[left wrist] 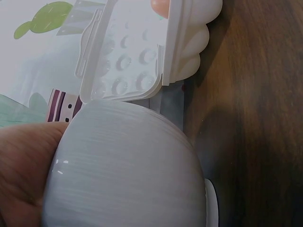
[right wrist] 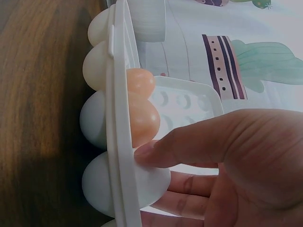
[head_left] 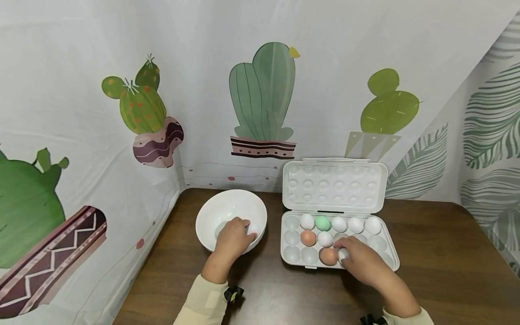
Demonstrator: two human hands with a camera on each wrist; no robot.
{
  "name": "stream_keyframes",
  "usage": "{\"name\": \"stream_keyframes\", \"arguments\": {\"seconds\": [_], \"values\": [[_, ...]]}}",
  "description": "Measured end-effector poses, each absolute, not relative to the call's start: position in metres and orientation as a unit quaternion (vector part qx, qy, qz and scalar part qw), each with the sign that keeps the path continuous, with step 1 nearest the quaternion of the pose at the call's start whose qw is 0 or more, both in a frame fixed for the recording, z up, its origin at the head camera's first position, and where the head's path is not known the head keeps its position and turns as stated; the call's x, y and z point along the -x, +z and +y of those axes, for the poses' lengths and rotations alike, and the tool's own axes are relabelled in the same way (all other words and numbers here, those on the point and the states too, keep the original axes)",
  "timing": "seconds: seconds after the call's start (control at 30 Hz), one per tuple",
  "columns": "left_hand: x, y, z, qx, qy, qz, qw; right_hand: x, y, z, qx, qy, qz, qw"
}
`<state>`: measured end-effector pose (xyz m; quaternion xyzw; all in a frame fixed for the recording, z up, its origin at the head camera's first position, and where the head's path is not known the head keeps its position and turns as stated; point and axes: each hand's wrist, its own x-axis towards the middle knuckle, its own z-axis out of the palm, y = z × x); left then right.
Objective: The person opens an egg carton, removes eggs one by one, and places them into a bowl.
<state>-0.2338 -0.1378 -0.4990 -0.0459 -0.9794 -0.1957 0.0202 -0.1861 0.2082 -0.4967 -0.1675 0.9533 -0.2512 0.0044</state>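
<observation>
My left hand (head_left: pixel 233 237) reaches into a white bowl (head_left: pixel 205 214), its thumb and fingers round a white egg (head_left: pixel 251 229). Another pale egg (head_left: pixel 220 229) lies in the bowl, partly behind that hand. In the left wrist view the bowl's outer wall (left wrist: pixel 123 165) hides the fingertips. Over the front row of an open egg carton (head_left: pixel 291 253), my right hand (head_left: pixel 359 259) pinches a white egg (head_left: pixel 343 256) seated in a cup. The right wrist view shows the thumb (right wrist: pixel 149 151) on this egg (right wrist: pixel 154 182), beside an orange egg (right wrist: pixel 143 120).
The carton's lid (head_left: pixel 335 183) leans back toward the cactus-print cloth (head_left: pixel 203 99). White eggs and one green egg (head_left: pixel 322 223) fill most of the back row. An orange egg (head_left: pixel 308 238) and a white egg (head_left: pixel 325 239) sit mid-row. Brown wooden table (head_left: pixel 284 298) lies beneath.
</observation>
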Motion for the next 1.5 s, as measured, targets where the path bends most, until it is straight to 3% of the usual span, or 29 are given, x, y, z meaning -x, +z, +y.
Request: {"name": "stream_keyframes", "arguments": {"seconds": [0.9, 1.3, 1.5], "values": [[0.234, -0.497, -0.139, 0.024, -0.232, -0.971, 0.054, 0.185, -0.491, 0.21, 0.162, -0.26, 0.952, 0.006], [0.233, -0.491, -0.136, 0.04, -0.285, -0.946, 0.148, 0.183, -0.483, 0.211, 0.163, -0.256, 0.953, -0.019], [0.23, -0.487, -0.13, 0.053, -0.311, -0.931, 0.185, 0.186, -0.481, 0.21, 0.163, -0.275, 0.945, -0.068]]}}
